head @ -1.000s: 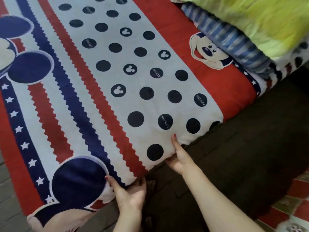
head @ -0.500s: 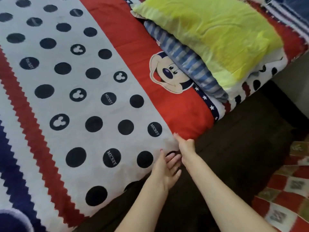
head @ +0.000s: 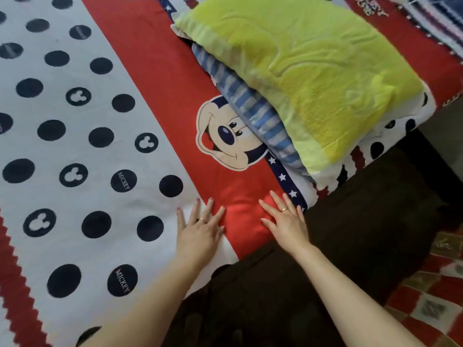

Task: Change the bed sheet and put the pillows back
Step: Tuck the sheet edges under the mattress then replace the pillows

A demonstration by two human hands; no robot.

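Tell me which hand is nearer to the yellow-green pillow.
Right. The right hand lies flat on the red band of the sheet, just short of the yellow-green pillow. The left hand lies flat farther away, at the red and white border.

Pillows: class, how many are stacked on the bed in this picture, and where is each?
2. A yellow-green pillow lies on top, and a blue striped pillow sits under it, mostly covered. Others may lie out of view.
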